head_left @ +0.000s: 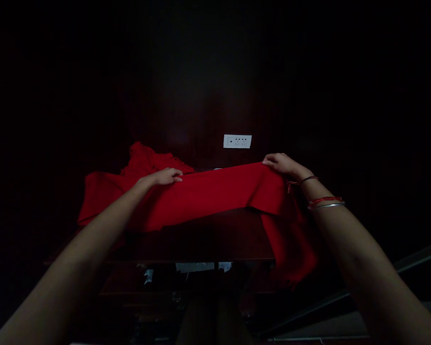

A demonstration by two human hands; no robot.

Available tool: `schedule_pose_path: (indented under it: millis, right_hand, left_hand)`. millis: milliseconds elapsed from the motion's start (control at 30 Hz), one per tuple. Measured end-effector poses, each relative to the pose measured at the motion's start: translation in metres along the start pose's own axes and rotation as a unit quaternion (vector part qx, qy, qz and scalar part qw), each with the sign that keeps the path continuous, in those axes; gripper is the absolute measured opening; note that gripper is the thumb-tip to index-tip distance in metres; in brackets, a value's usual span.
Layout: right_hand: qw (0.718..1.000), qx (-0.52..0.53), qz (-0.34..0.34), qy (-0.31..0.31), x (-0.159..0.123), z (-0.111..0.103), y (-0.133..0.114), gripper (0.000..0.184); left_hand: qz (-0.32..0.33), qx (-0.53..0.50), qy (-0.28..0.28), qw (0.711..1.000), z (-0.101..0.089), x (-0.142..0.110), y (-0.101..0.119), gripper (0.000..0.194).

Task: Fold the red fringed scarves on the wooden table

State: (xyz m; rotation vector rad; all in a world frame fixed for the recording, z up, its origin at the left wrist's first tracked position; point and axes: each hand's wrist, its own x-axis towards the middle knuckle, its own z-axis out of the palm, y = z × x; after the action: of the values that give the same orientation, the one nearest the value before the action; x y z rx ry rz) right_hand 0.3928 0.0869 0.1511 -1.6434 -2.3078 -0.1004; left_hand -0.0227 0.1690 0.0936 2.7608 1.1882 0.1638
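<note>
A long red cloth (211,194), which looks like a scarf or shawl, stretches across a dark wooden surface. With thumb and fingers, my left hand (168,176) pinches its upper edge near the middle. My right hand (279,163) grips the same edge further right, pulling it fairly straight between the two. Beyond my right hand the cloth folds over and hangs down past the front edge. Another part of red cloth lies bunched behind my left hand; whether it is the same piece I cannot tell. Bracelets circle my right wrist.
A white wall socket (237,141) is set in the dark panel behind the cloth. Below the front edge of the dark wooden surface (208,239), pale papers or cloths (195,267) show in a shadowed shelf. Much of the room is too dark to make out.
</note>
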Motion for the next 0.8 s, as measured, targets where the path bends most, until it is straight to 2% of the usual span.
schedule_pose_path:
  millis: [67,167,267,400,500,600,700,733,800]
  right_hand:
    - [1.000,0.016,0.000,0.007,-0.004,-0.016,-0.002,0.027]
    - [0.994,0.098,-0.007,-0.055,-0.015,-0.039,-0.013,0.034]
    - [0.974,0.193,0.013,-0.120,-0.031,-0.057,-0.023,0.038]
    - [0.956,0.252,0.071,-0.131,-0.053,-0.072,-0.023,0.036]
    - [0.949,0.288,0.090,-0.089,-0.066,-0.080,-0.022,0.034]
    - [0.943,0.312,0.096,-0.060,-0.071,-0.089,-0.025,0.034]
    - [0.951,0.276,0.103,-0.098,-0.061,-0.092,-0.029,0.037]
    - [0.954,0.254,0.101,-0.126,-0.054,-0.089,-0.028,0.039]
    - [0.954,0.209,0.092,-0.193,-0.036,-0.077,-0.021,0.044]
  left_hand:
    - [-0.016,0.011,0.067,0.998,-0.009,-0.012,0.001,0.031]
    - [-0.043,0.003,0.189,0.981,-0.033,-0.033,0.006,0.035]
    - [-0.068,-0.016,0.230,0.971,-0.068,-0.057,0.013,0.037]
    - [-0.113,-0.083,0.205,0.969,-0.115,-0.092,0.028,0.041]
    - [-0.109,-0.113,0.184,0.970,-0.143,-0.114,0.040,0.045]
    - [-0.102,-0.105,0.181,0.972,-0.161,-0.125,0.045,0.047]
    - [-0.105,-0.110,0.121,0.981,-0.162,-0.116,0.034,0.048]
    - [-0.105,-0.109,0.092,0.984,-0.158,-0.108,0.027,0.047]
    - [-0.121,-0.074,0.078,0.987,-0.140,-0.085,0.007,0.045]
